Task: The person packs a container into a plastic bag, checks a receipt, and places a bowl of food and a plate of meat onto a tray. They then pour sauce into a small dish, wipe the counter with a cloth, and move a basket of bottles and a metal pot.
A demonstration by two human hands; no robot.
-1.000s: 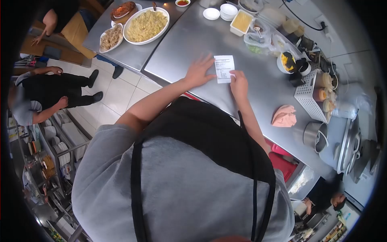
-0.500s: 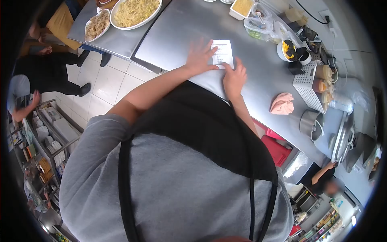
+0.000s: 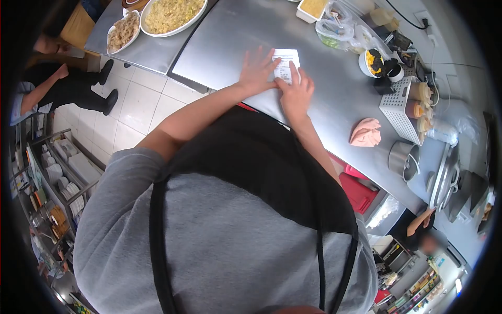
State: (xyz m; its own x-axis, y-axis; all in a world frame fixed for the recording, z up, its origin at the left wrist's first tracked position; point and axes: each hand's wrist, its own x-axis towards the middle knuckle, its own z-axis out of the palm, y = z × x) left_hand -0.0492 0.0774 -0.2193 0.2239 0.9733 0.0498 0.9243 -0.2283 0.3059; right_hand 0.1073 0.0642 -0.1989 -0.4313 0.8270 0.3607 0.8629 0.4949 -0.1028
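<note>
A small white printed slip of paper [image 3: 287,55], like an order ticket, lies flat on the steel counter [image 3: 219,47]. My left hand [image 3: 255,72] rests on its left edge, fingers spread and stretched out. My right hand [image 3: 296,97] lies over its lower right part, index and middle fingers extended on the print and thumb towards the left hand. Both hands are open and lie nearly thumb to thumb. Part of the print is hidden under the fingers.
Far left stand a big dish of fried rice [image 3: 170,15] and a smaller dish of food [image 3: 123,32]. On the right are a pink cloth [image 3: 366,132], a white basket [image 3: 396,107] with sauce bottles, a metal pot [image 3: 403,161] and plastic bags [image 3: 334,34]. People stand left and lower right.
My right hand has slid left and now covers the slip's lower part. The slip sits slightly higher and further left in view. The person at left has shifted an arm and the legs.
</note>
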